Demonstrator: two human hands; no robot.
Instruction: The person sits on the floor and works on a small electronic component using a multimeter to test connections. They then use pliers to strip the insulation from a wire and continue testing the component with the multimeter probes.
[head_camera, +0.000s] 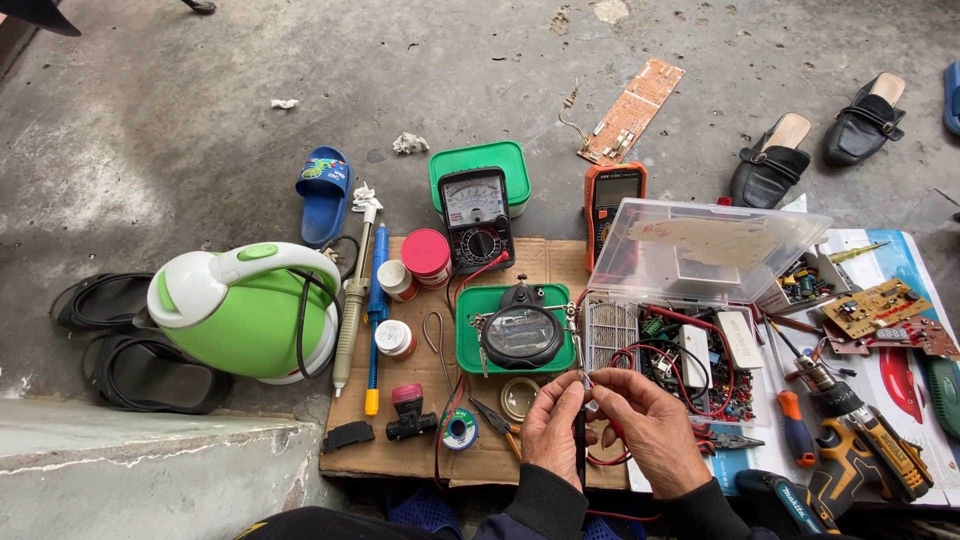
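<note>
A sheet of brown cardboard (400, 455) lies on the concrete floor, and everything is placed from it: a green and white electric kettle (240, 310) stands just off its left edge, an open clear plastic parts box (690, 300) full of wires and components sits at its right edge, and a black analog multimeter (477, 218) leans at its far edge with a magnifier stand on a green tray (520, 330) in the middle. At the near edge of the cardboard the left hand (553, 425) and right hand (650, 425) meet, both with fingers curled nearly closed. The left pinches a black probe (579, 440) and the right a small metal part (590, 385) between the fingertips, though what that part is I cannot tell.
</note>
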